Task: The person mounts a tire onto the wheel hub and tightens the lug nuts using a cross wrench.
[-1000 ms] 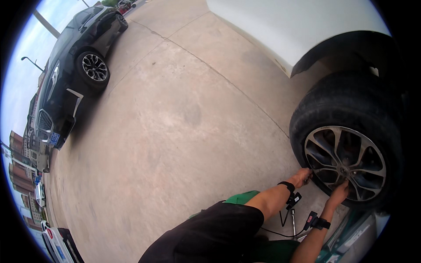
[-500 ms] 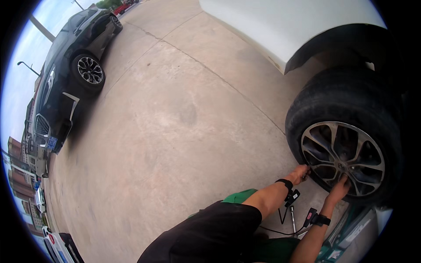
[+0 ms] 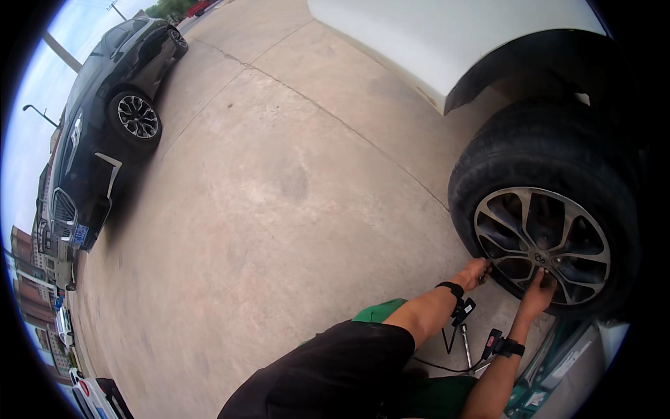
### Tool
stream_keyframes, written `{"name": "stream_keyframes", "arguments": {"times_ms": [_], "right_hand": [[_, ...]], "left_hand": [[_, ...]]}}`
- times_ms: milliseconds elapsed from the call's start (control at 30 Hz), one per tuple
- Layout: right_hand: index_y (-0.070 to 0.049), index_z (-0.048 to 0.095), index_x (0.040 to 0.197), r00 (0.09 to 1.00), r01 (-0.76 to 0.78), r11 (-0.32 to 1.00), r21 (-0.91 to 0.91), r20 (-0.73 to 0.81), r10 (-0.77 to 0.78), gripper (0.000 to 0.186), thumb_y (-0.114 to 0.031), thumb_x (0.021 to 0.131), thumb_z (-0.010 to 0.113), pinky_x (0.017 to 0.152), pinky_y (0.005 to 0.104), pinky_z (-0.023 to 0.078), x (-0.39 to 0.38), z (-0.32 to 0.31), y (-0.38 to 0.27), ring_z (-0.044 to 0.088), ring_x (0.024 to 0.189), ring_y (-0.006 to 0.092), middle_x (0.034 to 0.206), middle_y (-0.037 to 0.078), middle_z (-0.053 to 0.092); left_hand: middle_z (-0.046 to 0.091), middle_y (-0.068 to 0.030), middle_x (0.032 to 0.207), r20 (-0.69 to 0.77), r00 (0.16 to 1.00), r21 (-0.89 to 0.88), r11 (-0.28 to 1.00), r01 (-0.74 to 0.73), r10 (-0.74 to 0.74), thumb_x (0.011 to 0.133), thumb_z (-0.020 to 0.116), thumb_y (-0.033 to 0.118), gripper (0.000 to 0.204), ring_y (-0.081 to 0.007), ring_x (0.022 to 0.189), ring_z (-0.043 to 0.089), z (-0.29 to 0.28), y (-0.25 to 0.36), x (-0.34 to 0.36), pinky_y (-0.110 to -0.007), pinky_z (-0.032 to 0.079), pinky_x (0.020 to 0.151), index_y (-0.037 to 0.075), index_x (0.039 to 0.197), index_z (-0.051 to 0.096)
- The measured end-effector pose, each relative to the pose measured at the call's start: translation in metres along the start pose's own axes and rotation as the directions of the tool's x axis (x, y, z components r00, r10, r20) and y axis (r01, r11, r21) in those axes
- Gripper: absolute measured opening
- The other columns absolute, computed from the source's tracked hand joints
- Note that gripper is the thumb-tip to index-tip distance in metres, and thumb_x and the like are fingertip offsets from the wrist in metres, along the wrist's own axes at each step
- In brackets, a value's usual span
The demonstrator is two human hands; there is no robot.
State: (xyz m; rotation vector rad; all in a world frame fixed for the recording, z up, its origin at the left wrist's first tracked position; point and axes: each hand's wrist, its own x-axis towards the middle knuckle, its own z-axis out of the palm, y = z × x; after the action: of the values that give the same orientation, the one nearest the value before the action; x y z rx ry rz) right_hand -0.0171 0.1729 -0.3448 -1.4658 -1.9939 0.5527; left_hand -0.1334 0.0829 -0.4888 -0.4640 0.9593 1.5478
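Note:
A black tyre on a silver spoked wheel (image 3: 525,209) stands under the white car's arch. My left hand (image 3: 477,272) is closed at the left edge of the rim; a small dark bit shows at its fingers, too small to name. Just below the hub centre (image 3: 539,258), my right hand (image 3: 538,292) has its fingers pinched together against the lower spokes. Whatever lies between those fingertips is hidden. Both wrists wear black bands with small devices, joined to a dark cable.
On the ground below my forearms lies a metal wrench (image 3: 466,346). A green case (image 3: 541,391) sits at the lower right. Above the wheel is the white car body (image 3: 453,42). A black car (image 3: 105,126) is parked at the far left on the concrete (image 3: 279,209).
The whole view has shifted slightly. My right fingertips have moved a little up and left at the hub, so the hub centre shows more plainly. My left hand stays at the rim.

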Motion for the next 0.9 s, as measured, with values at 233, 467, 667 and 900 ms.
{"name": "stream_keyframes", "arguments": {"times_ms": [233, 467, 667, 900], "right_hand": [[0.001, 0.059, 0.119, 1.0, 0.02, 1.0, 0.006, -0.006, -0.02, 0.05, -0.043, 0.095, 0.051, 0.088, 0.0426, 0.047, 0.007, 0.005, 0.017, 0.061, 0.104, 0.0391, 0.113, 0.024, 0.063], [0.002, 0.059, 0.118, 0.996, -0.093, 0.995, -0.043, -0.012, 0.092, 0.053, -0.044, 0.094, 0.05, 0.092, 0.0415, 0.043, 0.018, 0.011, 0.032, 0.058, 0.109, 0.0382, 0.115, 0.022, 0.063], [0.004, 0.057, 0.12, 1.0, -0.024, 0.999, 0.032, 0.002, 0.024, 0.053, -0.042, 0.095, 0.047, 0.089, 0.0444, 0.046, 0.011, 0.009, 0.018, 0.06, 0.103, 0.0409, 0.112, 0.026, 0.062], [0.006, 0.057, 0.117, 0.998, -0.038, 0.998, 0.051, -0.044, 0.04, 0.053, -0.041, 0.094, 0.049, 0.089, 0.0439, 0.045, 0.012, 0.011, 0.02, 0.06, 0.105, 0.039, 0.113, 0.024, 0.063]], "left_hand": [[0.053, -0.0003, 0.075, 0.006, 1.0, 0.004, 1.0, -0.002, 0.002, 0.091, 0.051, 0.017, 0.008, -0.0128, 0.066, 0.046, 0.001, 0.002, -0.003, -0.029, 0.039, 0.059, 0.013, 0.085, 0.054], [0.051, -0.0013, 0.074, 0.0, 1.0, 0.03, 0.999, -0.012, 0.012, 0.092, 0.05, 0.017, 0.012, -0.0135, 0.064, 0.044, 0.004, 0.006, -0.011, -0.03, 0.038, 0.06, 0.01, 0.082, 0.052], [0.053, -0.0019, 0.074, -0.005, 1.0, 0.028, 1.0, -0.014, 0.014, 0.093, 0.051, 0.019, 0.017, -0.013, 0.063, 0.046, 0.003, 0.005, -0.009, -0.03, 0.039, 0.058, 0.01, 0.079, 0.052], [0.051, 0.0002, 0.075, 0.009, 1.0, -0.009, 1.0, -0.003, 0.003, 0.092, 0.051, 0.017, 0.009, -0.0128, 0.066, 0.043, 0.007, 0.005, -0.008, -0.03, 0.037, 0.061, 0.012, 0.085, 0.053]]}}
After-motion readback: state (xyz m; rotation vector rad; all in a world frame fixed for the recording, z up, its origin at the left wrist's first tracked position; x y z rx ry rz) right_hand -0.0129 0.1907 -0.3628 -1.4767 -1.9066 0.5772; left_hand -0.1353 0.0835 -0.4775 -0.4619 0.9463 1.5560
